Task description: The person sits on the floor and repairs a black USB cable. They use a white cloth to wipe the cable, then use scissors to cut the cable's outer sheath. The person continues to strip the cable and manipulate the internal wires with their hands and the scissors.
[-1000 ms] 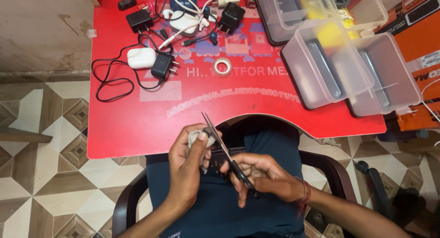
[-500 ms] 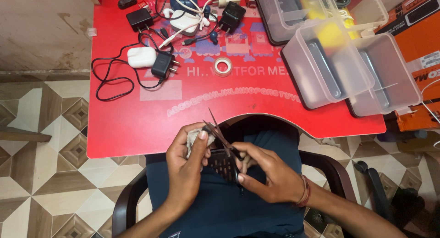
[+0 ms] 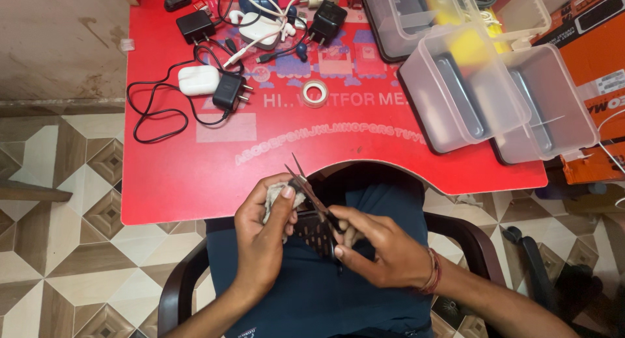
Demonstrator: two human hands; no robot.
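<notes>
Carefully now: keep left hand [image 3: 260,230] pinching cloth [image 3: 278,196] against phone [image 3: 314,230], right hand [image 3: 377,250] gripping scissors [image 3: 307,189], blades angled away from fingers [image 3: 283,201].

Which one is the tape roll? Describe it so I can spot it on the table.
On the red table, look mid-top, just left of the clear plastic boxes. The tape roll lies flat and alone there: a small pale ring with an open centre, unlike the black chargers and white case to its left.

The scissors' [image 3: 311,193] handles are hidden inside the right hand [image 3: 377,253]. The orange box [image 3: 596,58] at the red table's [image 3: 189,188] right edge is cut off by the frame. The left hand [image 3: 260,237] covers most of the cloth [image 3: 278,196].
</notes>
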